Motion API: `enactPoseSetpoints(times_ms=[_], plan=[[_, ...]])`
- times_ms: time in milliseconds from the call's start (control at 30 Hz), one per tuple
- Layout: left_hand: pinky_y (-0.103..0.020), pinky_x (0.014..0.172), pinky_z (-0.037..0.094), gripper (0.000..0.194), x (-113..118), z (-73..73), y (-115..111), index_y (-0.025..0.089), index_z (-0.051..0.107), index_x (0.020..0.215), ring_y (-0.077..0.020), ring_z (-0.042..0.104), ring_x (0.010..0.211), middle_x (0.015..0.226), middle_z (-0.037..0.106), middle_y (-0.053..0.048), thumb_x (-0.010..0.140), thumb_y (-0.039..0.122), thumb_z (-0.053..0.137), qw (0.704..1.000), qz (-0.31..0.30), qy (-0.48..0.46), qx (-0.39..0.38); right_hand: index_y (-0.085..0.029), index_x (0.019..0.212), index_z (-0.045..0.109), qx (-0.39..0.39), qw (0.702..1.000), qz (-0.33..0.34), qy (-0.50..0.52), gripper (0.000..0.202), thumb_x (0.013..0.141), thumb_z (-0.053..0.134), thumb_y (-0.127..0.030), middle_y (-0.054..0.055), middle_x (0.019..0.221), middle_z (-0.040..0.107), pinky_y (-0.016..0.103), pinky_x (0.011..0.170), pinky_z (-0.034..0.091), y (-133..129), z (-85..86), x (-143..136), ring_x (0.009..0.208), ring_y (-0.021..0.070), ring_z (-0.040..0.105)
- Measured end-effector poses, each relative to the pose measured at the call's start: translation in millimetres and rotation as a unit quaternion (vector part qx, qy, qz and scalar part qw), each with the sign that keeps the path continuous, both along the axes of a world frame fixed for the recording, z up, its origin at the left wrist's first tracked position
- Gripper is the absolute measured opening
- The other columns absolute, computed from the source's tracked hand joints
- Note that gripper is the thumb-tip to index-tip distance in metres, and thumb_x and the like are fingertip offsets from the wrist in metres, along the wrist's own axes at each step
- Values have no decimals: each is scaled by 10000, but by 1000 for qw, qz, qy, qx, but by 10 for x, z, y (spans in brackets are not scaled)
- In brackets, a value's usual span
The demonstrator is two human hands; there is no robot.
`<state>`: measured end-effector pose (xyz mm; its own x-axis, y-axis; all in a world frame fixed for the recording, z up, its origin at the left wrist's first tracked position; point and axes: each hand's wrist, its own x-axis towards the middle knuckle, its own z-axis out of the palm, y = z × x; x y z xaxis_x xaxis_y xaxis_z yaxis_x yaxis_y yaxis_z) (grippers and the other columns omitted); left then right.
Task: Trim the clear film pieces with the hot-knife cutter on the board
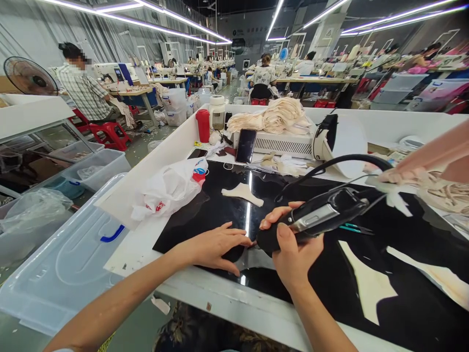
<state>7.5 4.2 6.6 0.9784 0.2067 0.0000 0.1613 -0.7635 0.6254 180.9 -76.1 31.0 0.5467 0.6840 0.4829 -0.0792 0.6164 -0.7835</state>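
My right hand (298, 254) is wrapped round a black corded hand tool (322, 212) with a silver strip along its side. Its blunt front end is low over the glossy black sheet (220, 171) on the table. My left hand (220, 247) lies on that sheet with fingers spread, its fingertips close to the tool's front. A greyish see-through patch (256, 259) shows between my hands; what is under the tool is hidden. Beyond them lies a cream fabric piece (242, 193). Right of my right hand are another cream piece (368, 281) and teal-handled snips (355, 228).
A white plastic bag (172, 188) lies at the left. At the back are a phone (245, 145), a red cup (202, 125), a jar (217, 115) and a fabric pile (280, 115) on a vented white box (282, 144). The tool's cable (340, 159) arches rightward. Co-workers sit farther off.
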Motion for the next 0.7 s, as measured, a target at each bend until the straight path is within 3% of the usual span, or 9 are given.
enactPoseSetpoints(times_ms=[700], plan=[[-564,1265,156,821,34,-73,-23,226,492,1436,-307,459,1444,1476,563,-146,765,557,830,999,28,-22,-11,-256,1152,559,14,1000,1,-4,304,892,709,-208,-40,818,647,346,686,540,59,-83,-11,650,137,622]])
